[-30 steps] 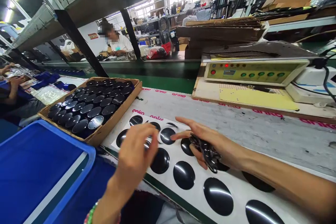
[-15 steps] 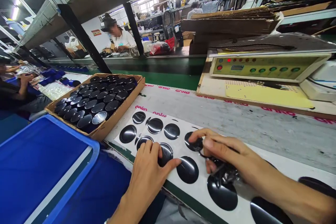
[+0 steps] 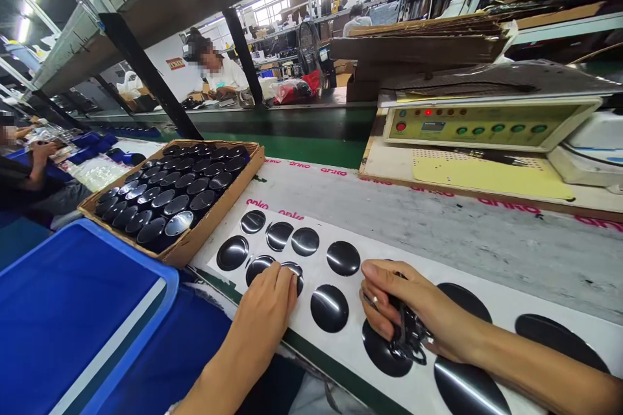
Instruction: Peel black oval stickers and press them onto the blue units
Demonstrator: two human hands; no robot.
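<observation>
Left hand presses flat on a black disc; right hand clenches scrap strips; risk: dangling strips could snag neighbouring discs.

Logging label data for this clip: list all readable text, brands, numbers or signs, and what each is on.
"anko", in pink, repeated along the edges of the grey sheet covering the bench.
Red sign on the far white wall: too small to read.
Control panel of the yellow-green machine: button labels and display too small to read.
Black discs on the white sheet and in the cardboard tray: no text visible.
</observation>
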